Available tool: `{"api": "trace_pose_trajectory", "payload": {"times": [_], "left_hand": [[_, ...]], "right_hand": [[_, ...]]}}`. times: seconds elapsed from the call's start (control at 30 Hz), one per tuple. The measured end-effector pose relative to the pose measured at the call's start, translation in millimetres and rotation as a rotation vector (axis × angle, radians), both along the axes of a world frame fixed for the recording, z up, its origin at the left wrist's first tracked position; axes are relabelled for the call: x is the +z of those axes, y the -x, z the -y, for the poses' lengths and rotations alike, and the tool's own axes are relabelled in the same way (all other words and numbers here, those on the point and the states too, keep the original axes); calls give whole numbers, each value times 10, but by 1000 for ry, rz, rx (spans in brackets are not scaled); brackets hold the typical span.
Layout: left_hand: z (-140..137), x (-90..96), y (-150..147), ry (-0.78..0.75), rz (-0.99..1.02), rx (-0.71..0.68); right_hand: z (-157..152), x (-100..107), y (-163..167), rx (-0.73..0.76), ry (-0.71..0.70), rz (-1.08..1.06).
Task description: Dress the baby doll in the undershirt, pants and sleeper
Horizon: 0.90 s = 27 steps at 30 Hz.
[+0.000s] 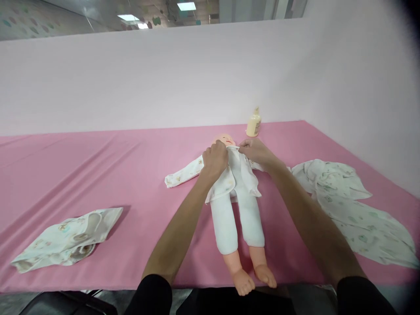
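Observation:
A baby doll (224, 220) lies on its back, its feet at the table's front edge and its head partly hidden behind my hands. Its body and legs are white, and a small printed baby shirt (223, 183) hangs open at the front, a sleeve stretched out to the left. My left hand (215, 158) is closed on the shirt's edge near the doll's neck. Opposite it, my right hand (257, 152) pinches the other front edge by the collar. The doll's right-side sleeve is mostly hidden behind my forearm.
A pink-covered table (138, 175) runs up to a white wall (147, 83). At the back stands a cream pump bottle (253, 124). Folded printed clothing (68, 238) lies at the left, and a crumpled printed cloth (357, 214) at the right. A black chair (68, 304) is below the front edge.

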<state>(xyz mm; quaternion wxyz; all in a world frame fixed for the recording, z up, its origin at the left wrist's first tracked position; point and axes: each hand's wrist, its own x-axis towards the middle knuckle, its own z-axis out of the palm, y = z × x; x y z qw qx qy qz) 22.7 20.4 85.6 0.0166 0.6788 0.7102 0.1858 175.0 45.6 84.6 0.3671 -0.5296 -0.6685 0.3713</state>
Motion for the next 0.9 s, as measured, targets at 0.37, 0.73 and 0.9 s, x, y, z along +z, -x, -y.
{"api": "trace_pose_trajectory", "payload": {"times": [0.37, 0.73, 0.9], "left_hand": [[-273, -233, 172, -89, 397, 19], [-160, -39, 338, -74, 90, 8], [-106, -4, 368, -74, -75, 91]], "right_hand": [[-46, -46, 93, -96, 54, -30], [-108, -96, 40, -135, 96, -149], [-142, -127, 49, -123, 105, -198]]}}
